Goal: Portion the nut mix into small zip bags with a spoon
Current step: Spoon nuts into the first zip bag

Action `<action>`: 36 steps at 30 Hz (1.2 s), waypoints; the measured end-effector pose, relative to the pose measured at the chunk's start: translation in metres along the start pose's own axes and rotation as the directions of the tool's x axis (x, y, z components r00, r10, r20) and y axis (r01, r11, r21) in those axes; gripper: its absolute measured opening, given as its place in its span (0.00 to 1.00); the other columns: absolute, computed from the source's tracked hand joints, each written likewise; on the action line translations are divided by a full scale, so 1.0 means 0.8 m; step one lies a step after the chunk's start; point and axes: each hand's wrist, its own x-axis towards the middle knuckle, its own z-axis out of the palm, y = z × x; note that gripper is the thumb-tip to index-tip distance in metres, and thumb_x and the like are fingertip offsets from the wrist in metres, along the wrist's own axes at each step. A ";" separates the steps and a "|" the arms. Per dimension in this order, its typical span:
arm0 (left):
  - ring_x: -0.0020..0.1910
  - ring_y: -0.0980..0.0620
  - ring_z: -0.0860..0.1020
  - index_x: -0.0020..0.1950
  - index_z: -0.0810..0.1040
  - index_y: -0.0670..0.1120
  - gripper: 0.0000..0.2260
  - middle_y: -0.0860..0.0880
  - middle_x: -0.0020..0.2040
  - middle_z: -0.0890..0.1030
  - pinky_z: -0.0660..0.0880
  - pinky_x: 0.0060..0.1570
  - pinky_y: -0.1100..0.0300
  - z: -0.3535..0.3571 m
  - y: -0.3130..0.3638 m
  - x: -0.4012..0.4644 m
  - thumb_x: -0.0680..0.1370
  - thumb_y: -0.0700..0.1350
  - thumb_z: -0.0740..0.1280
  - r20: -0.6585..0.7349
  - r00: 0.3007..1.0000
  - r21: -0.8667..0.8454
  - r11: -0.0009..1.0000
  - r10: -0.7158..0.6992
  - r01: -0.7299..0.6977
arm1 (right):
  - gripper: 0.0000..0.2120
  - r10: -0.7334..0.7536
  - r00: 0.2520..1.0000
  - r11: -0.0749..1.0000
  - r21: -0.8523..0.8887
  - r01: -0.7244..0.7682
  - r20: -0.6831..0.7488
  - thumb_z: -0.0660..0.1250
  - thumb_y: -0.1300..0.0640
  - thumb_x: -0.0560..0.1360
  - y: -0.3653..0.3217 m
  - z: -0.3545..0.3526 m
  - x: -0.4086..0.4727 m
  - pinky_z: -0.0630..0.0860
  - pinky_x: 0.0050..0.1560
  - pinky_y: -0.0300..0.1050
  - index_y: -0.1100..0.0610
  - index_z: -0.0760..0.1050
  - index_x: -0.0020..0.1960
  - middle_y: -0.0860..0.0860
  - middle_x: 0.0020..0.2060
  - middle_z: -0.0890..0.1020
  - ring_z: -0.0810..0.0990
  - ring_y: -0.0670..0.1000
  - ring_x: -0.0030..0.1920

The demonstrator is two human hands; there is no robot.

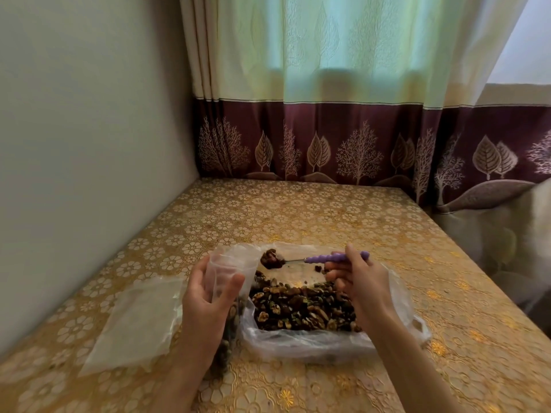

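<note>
Closest to the camera, the left hand [208, 296] is curled round a small zip bag [226, 272], holding it upright with the mouth open; there are already nuts in its lower part. Right hand [354, 281] at about 3 o'clock from it pinches the purple handle of the spoon [316, 259], bowl loaded with nuts and sitting just beside the bag's mouth. Under the spoon is the nut mix [304, 305], piled in a big clear plastic bag [301, 342] on the table [298, 210]. Empty flat bags [137, 320] lie at 9 o'clock. Curtain [343, 114] hangs at 12.
</note>
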 end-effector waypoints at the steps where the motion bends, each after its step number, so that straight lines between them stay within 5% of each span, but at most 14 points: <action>1: 0.46 0.67 0.79 0.64 0.69 0.50 0.39 0.57 0.48 0.82 0.72 0.39 0.78 0.000 -0.001 0.000 0.60 0.68 0.71 0.003 1.000 -0.008 1.000 -0.003 0.003 | 0.17 -0.020 1.000 1.000 0.015 0.020 0.005 0.57 0.57 0.81 -0.007 0.001 -0.002 0.69 0.23 0.34 0.65 0.76 0.40 0.56 0.31 0.84 0.76 0.46 0.26; 3: 0.47 0.67 0.79 0.66 0.69 0.47 0.38 0.55 0.50 0.81 0.72 0.39 0.77 -0.001 -0.003 0.001 0.62 0.62 0.73 0.002 1.000 -0.020 1.000 -0.007 0.007 | 0.17 -0.058 0.998 0.998 0.038 0.057 0.028 0.57 0.57 0.81 -0.021 0.005 -0.004 0.69 0.24 0.34 0.64 0.76 0.38 0.55 0.31 0.84 0.76 0.46 0.26; 7: 0.48 0.64 0.80 0.62 0.70 0.55 0.42 0.58 0.50 0.82 0.72 0.40 0.76 -0.002 -0.002 0.001 0.53 0.72 0.71 -0.015 0.999 -0.030 0.999 -0.031 0.031 | 0.17 -0.094 0.992 0.993 0.076 0.088 0.082 0.58 0.56 0.80 -0.043 0.019 -0.011 0.68 0.23 0.34 0.64 0.77 0.38 0.57 0.32 0.84 0.76 0.46 0.26; 10: 0.48 0.64 0.80 0.66 0.68 0.50 0.46 0.54 0.52 0.81 0.73 0.40 0.76 -0.002 -0.003 0.001 0.54 0.71 0.72 -0.019 1.000 -0.040 0.999 -0.025 0.025 | 0.17 -0.123 0.981 0.990 0.085 0.111 0.150 0.59 0.56 0.80 -0.049 0.032 -0.021 0.68 0.22 0.33 0.64 0.77 0.38 0.56 0.32 0.84 0.77 0.46 0.25; 15: 0.49 0.66 0.79 0.68 0.67 0.43 0.34 0.50 0.56 0.79 0.72 0.41 0.76 -0.005 -0.010 0.005 0.65 0.54 0.70 -0.006 1.000 -0.011 1.000 -0.025 0.024 | 0.17 -0.168 0.949 0.986 0.063 0.157 0.265 0.58 0.56 0.80 -0.045 0.043 -0.034 0.68 0.21 0.33 0.62 0.78 0.38 0.56 0.33 0.84 0.77 0.46 0.26; 23: 0.46 0.55 0.82 0.66 0.69 0.47 0.31 0.49 0.51 0.82 0.78 0.42 0.65 -0.004 -0.007 0.002 0.64 0.54 0.70 -0.012 1.000 -0.034 0.999 -0.010 0.009 | 0.11 -0.158 0.918 0.987 0.070 0.142 0.363 0.59 0.62 0.78 -0.043 0.036 -0.035 0.67 0.21 0.34 0.64 0.78 0.44 0.58 0.33 0.83 0.77 0.49 0.26; 29: 0.41 0.56 0.82 0.65 0.70 0.45 0.36 0.49 0.47 0.83 0.76 0.36 0.70 -0.003 -0.001 0.000 0.63 0.61 0.73 -0.014 1.000 -0.034 0.999 0.013 -0.013 | 0.12 -0.205 0.937 0.978 0.103 0.183 0.283 0.58 0.61 0.79 -0.044 0.027 -0.030 0.66 0.22 0.35 0.64 0.78 0.44 0.57 0.34 0.83 0.76 0.48 0.26; 33: 0.33 0.57 0.82 0.63 0.71 0.41 0.26 0.56 0.43 0.84 0.74 0.30 0.71 -0.003 -0.001 0.000 0.68 0.49 0.70 -0.051 0.998 -0.045 0.998 0.041 -0.043 | 0.16 -0.212 0.962 0.976 0.096 0.198 0.170 0.57 0.55 0.80 -0.040 0.015 -0.020 0.65 0.23 0.36 0.65 0.76 0.43 0.63 0.39 0.84 0.74 0.48 0.27; 36: 0.35 0.63 0.81 0.61 0.70 0.48 0.23 0.58 0.41 0.84 0.73 0.33 0.76 -0.005 0.000 -0.001 0.68 0.48 0.69 -0.096 0.992 -0.003 0.996 0.084 -0.085 | 0.16 -0.180 0.981 0.984 -0.002 0.181 0.068 0.58 0.54 0.80 -0.033 0.000 -0.007 0.67 0.23 0.35 0.62 0.77 0.41 0.57 0.35 0.84 0.75 0.48 0.27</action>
